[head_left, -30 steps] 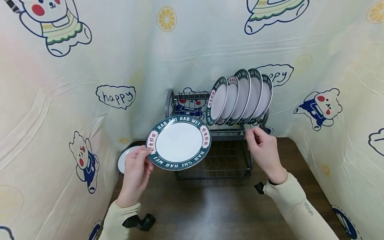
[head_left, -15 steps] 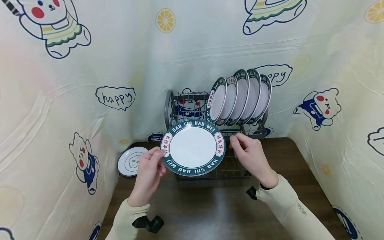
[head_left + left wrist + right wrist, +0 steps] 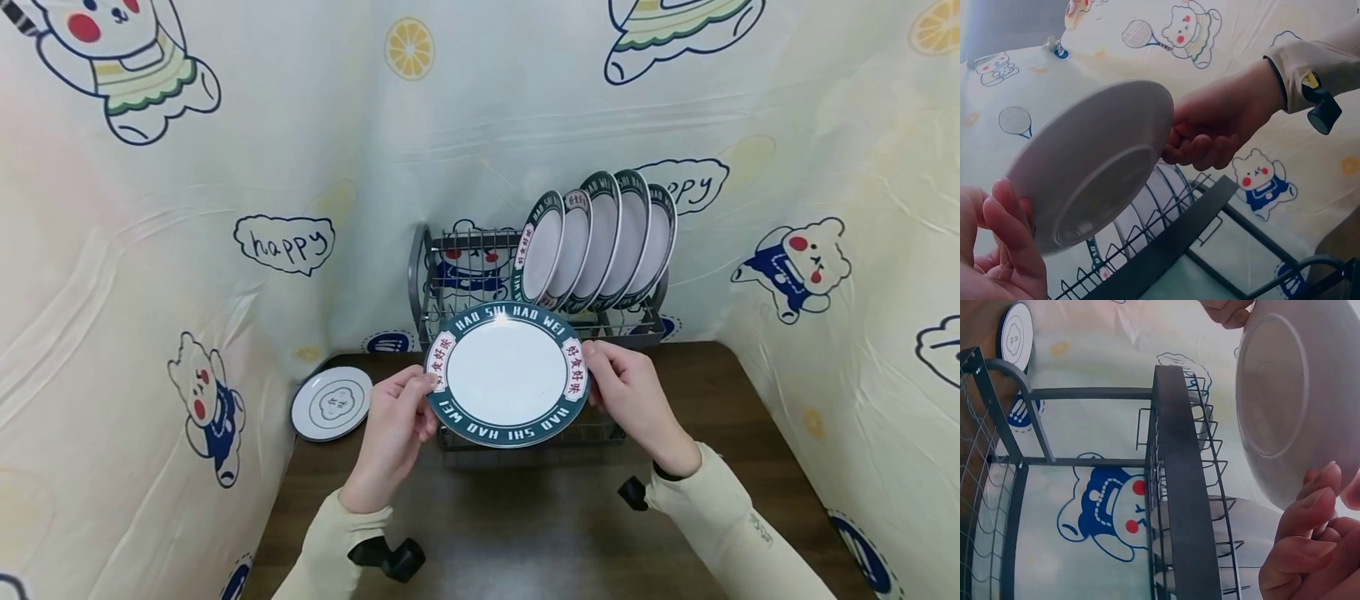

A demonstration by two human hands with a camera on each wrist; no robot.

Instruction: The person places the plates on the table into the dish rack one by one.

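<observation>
A white plate [image 3: 506, 372] with a green lettered rim is held up in front of the dish rack, its face toward the head camera. My left hand [image 3: 396, 433] pinches its left edge, thumb on the rim. At the opposite edge, my right hand [image 3: 633, 400] pinches the rim between thumb and curled fingers. Both wrist views show the plain underside of the plate [image 3: 1094, 169], with the left hand [image 3: 1007, 240] and right hand [image 3: 1313, 544] at its edges. Several matching plates [image 3: 540, 250] stand on edge in the right part of the rack's upper tier.
The dark two-tier wire dish rack [image 3: 417, 275] stands at the back of the brown table [image 3: 510, 525]. A small white plate [image 3: 332, 404] with a dark rim lies at the left back. Patterned cloth [image 3: 465, 100] encloses the back and sides.
My left hand has carried the plate rightward and slightly down. My right hand has come left and down from beside the rack and now grips the plate's right edge.
</observation>
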